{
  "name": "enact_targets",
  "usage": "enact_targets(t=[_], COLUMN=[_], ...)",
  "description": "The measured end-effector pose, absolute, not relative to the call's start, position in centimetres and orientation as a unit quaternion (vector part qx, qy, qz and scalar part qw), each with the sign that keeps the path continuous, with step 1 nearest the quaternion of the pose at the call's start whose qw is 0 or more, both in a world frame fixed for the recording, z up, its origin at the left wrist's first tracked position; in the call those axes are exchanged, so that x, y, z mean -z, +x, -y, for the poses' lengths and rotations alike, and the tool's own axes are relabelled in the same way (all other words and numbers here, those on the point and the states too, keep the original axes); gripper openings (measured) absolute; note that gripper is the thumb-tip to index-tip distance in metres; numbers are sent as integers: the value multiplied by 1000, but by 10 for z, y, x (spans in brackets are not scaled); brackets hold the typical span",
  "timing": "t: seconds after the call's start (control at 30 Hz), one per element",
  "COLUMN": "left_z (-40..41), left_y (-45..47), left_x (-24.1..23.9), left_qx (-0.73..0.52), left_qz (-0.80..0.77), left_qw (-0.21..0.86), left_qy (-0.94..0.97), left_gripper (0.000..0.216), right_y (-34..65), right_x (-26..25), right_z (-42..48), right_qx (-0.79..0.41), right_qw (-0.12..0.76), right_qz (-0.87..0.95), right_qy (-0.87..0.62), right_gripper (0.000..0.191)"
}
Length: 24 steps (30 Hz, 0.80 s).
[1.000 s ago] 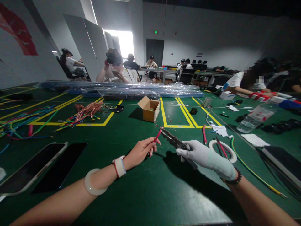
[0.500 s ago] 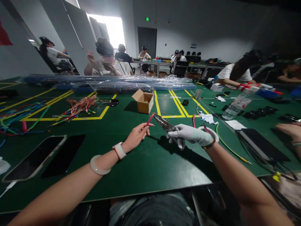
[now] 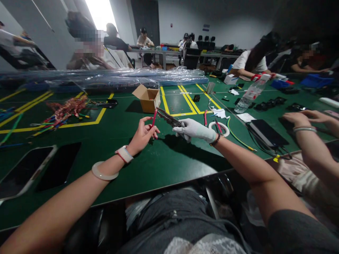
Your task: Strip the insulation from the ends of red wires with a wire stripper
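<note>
My left hand (image 3: 142, 134) pinches a short red wire piece (image 3: 154, 119) between thumb and fingers, holding it upright above the green table (image 3: 159, 165). My right hand (image 3: 194, 129), in a white glove, grips the handles of dark wire-stripping pliers (image 3: 169, 119). The pliers' jaws point left and meet the top of the red wire. A small open cardboard box (image 3: 147, 98) stands just beyond the wire.
Two phones (image 3: 39, 169) lie at the left. A pile of coloured wires (image 3: 63, 111) sits inside yellow floor-tape lines. A tape roll (image 3: 219, 127), a water bottle (image 3: 250, 94) and a neighbour's hand (image 3: 298, 120) are at the right. Plastic-wrapped bundles (image 3: 119, 77) span the back. Other people sit beyond.
The view has tilted down and swung right, so my lap now shows. Both hands stay together on the red wire and pliers, with the jaws now closer on the wire tip.
</note>
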<state>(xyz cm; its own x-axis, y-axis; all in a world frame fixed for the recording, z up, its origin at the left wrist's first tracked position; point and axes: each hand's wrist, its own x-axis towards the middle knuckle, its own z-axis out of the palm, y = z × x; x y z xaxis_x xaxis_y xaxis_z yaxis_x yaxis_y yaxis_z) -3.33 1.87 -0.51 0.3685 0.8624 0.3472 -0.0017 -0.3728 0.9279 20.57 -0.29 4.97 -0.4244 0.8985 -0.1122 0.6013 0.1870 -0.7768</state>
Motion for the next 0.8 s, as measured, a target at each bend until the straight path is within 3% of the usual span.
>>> enact_targets(t=[0.13, 0.23, 0.43, 0.57, 0.67, 0.8], left_z=[-18, -14, -11, -6, 1, 7], left_y=[-35, -41, -67, -78, -79, -76], left_x=[-2, -15, -22, -2, 6, 2], left_qx=[-437, -382, -292, -201, -147, -82], left_qz=[-334, -376, -458, -492, -514, -514], left_qw=[417, 303, 119, 72, 26, -70], left_qy=[724, 788, 831, 844, 845, 851], left_gripper=[26, 21, 32, 37, 38, 38], right_y=[209, 223, 260, 263, 260, 259], right_x=[-53, -56, -43, -22, -16, -20], right_z=[7, 9, 24, 35, 38, 36], right_qx=[-173, -52, 30, 70, 26, -51], right_qw=[210, 186, 101, 98, 102, 84], right_qz=[813, 833, 844, 837, 838, 834], right_qy=[-515, -518, -525, -534, -535, -542], right_gripper=[22, 19, 29, 43, 51, 47])
